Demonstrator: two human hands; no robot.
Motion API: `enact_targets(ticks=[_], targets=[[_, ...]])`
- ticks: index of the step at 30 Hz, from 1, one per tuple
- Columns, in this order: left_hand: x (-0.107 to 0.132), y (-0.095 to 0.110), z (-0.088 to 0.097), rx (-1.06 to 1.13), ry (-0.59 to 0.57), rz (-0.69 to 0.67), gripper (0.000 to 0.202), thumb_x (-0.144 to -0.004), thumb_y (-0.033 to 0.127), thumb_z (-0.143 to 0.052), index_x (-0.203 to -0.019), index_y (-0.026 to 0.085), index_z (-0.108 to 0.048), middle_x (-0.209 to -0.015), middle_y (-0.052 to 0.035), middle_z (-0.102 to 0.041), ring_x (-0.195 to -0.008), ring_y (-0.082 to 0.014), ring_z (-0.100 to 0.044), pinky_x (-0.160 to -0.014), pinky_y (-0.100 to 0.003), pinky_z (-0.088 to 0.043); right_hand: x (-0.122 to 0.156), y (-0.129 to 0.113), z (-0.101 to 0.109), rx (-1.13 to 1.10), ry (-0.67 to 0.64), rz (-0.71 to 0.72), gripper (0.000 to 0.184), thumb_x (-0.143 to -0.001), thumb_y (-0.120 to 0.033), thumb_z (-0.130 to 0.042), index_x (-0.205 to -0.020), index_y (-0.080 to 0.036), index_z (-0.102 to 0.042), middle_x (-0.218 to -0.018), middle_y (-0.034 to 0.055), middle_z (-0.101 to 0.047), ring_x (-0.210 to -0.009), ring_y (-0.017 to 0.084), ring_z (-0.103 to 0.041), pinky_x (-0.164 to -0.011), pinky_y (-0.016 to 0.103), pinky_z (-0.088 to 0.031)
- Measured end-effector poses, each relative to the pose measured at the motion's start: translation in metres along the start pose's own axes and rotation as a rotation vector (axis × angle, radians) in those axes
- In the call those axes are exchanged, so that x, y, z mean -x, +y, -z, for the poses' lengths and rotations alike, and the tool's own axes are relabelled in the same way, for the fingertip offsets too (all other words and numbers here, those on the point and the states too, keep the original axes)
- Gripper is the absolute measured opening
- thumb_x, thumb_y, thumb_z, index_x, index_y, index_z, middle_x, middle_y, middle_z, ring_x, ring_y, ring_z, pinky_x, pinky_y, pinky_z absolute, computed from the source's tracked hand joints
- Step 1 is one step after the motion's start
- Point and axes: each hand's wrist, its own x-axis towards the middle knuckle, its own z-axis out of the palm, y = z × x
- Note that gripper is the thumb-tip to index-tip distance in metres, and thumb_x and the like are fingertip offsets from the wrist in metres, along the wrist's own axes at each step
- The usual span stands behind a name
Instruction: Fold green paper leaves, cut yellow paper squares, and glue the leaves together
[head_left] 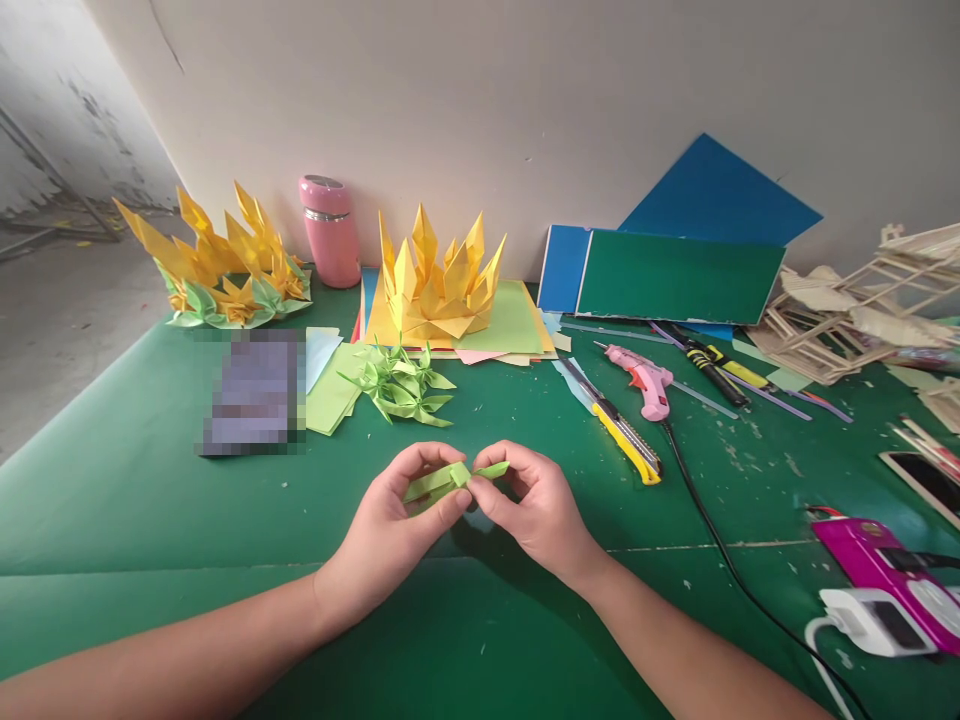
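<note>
A small folded piece of light green paper (pixel 450 478) is pinched between both my hands just above the green table (pixel 135 500). My left hand (pixel 397 525) grips its left part with thumb and fingers closed. My right hand (pixel 529 505) pinches its right tip, fingers closed. Behind them lies a pile of finished green folded pieces (pixel 401 385). A yellow paper crown shape (pixel 435 285) stands on a stack of coloured sheets further back.
A yellow and green paper flower (pixel 217 270) and a pink bottle (pixel 330 230) stand at the back left. A yellow utility knife (pixel 622 430), a pink glue gun (pixel 649 385) with black cord, blue and green card, a wooden stick model (pixel 862 310) and a magenta device (pixel 885 570) lie to the right.
</note>
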Motion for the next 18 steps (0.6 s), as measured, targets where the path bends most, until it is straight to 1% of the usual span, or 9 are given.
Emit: enact_targets(ticks=[3,6,11,13,15,18], targets=[[-0.0009,-0.0008,0.0004,-0.013,-0.011,-0.003,0.025,-0.066,0.032,-0.077,-0.083,0.020,-0.063,-0.083,0.0002,-0.062,-0.072,-0.0133,-0.062,-0.067,-0.024,-0.052,-0.0001,0.0002,0.0010,-0.072,-0.033,-0.072,0.016,-0.074,-0.031,-0.062,-0.067,-0.019,-0.054,-0.060,-0.0031,-0.052,-0.054,0.010,-0.048,-0.050,0.022,-0.041],[-0.0023,0.0006,0.0003,0.007,0.011,0.037,0.028,-0.064,0.032,-0.078,-0.084,0.019,-0.062,-0.082,0.0004,-0.062,-0.069,-0.0128,-0.061,-0.066,-0.024,-0.052,-0.0010,0.0011,0.0031,-0.174,-0.085,-0.159,0.023,-0.074,-0.038,-0.065,-0.065,-0.019,-0.054,-0.058,-0.0031,-0.055,-0.052,0.010,-0.047,-0.049,0.022,-0.040],[-0.0036,0.0045,-0.0016,0.097,0.024,0.087,0.036,-0.060,0.030,-0.081,-0.084,0.019,-0.057,-0.067,0.0036,-0.061,-0.062,-0.0119,-0.060,-0.063,-0.025,-0.049,-0.0044,0.0038,0.0062,-0.335,-0.129,-0.264,0.030,-0.069,-0.045,-0.071,-0.062,-0.019,-0.059,-0.058,-0.0011,-0.060,-0.057,0.012,-0.054,-0.055,0.025,-0.045],[-0.0039,0.0053,-0.0022,0.112,0.026,0.089,0.037,-0.060,0.030,-0.082,-0.083,0.019,-0.055,-0.067,0.0037,-0.062,-0.061,-0.0120,-0.060,-0.061,-0.024,-0.048,-0.0049,0.0044,0.0070,-0.344,-0.134,-0.259,0.029,-0.072,-0.046,-0.069,-0.065,-0.018,-0.062,-0.060,-0.0004,-0.061,-0.058,0.013,-0.055,-0.057,0.026,-0.046],[-0.0044,0.0054,-0.0022,0.115,0.022,0.088,0.037,-0.060,0.029,-0.082,-0.084,0.019,-0.055,-0.067,0.0038,-0.063,-0.061,-0.0117,-0.061,-0.061,-0.024,-0.048,-0.0042,0.0045,0.0073,-0.302,-0.135,-0.219,0.027,-0.076,-0.045,-0.065,-0.068,-0.019,-0.062,-0.061,-0.0005,-0.060,-0.059,0.013,-0.056,-0.058,0.026,-0.047],[-0.0051,0.0045,-0.0012,0.108,0.023,0.085,0.035,-0.062,0.029,-0.080,-0.081,0.020,-0.053,-0.069,0.0045,-0.063,-0.062,-0.0110,-0.062,-0.064,-0.023,-0.049,-0.0012,0.0035,0.0065,-0.173,-0.110,-0.091,0.017,-0.080,-0.036,-0.060,-0.075,-0.019,-0.060,-0.067,-0.0006,-0.059,-0.064,0.013,-0.057,-0.060,0.026,-0.048]])
